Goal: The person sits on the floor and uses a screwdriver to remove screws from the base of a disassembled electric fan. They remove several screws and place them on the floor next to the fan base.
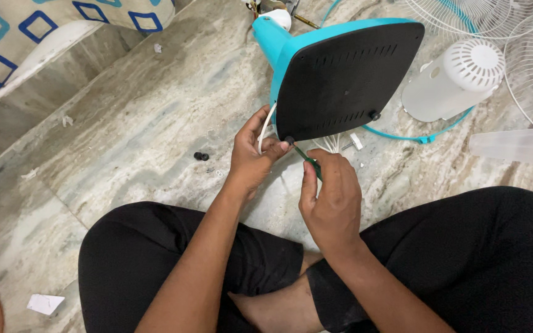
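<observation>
While tipped on edge at twelve o'clock, fan base [340, 77] steadied and worked at its lower corner.

From nine o'clock: two small black caps [201, 156] on marble floor [155, 111]; left hand [251, 154] closed loosely around white cord [266, 126] at base corner; right hand [331, 197] pinched shut on green screwdriver [308, 160], tip touching corner screw; white motor cover [454, 80] at two o'clock.
</observation>
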